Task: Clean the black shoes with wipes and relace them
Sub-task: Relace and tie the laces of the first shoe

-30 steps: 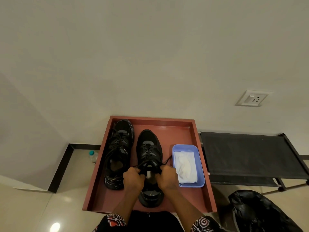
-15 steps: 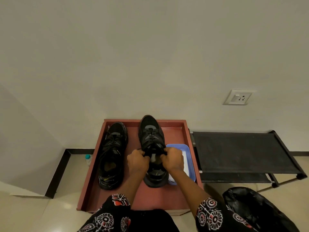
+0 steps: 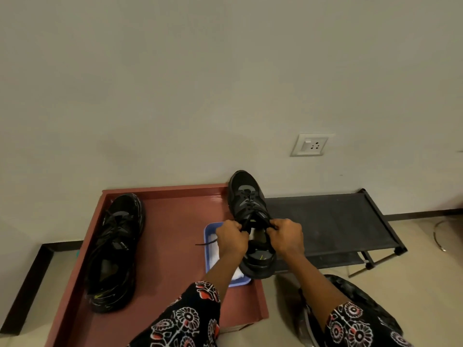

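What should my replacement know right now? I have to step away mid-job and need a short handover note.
Left hand and right hand: each pinches a lace end at the collar of the right-side shoe, held up by that grip over the tray's right edge, above the blue tub of wipes.
The other shoe lies on the red tray, laces threaded, looking loose.
Done: held shoe laced up to the top eyelets.
Left: tie it and set it down; check the other shoe's laces. Whether wiping is finished cannot be told.
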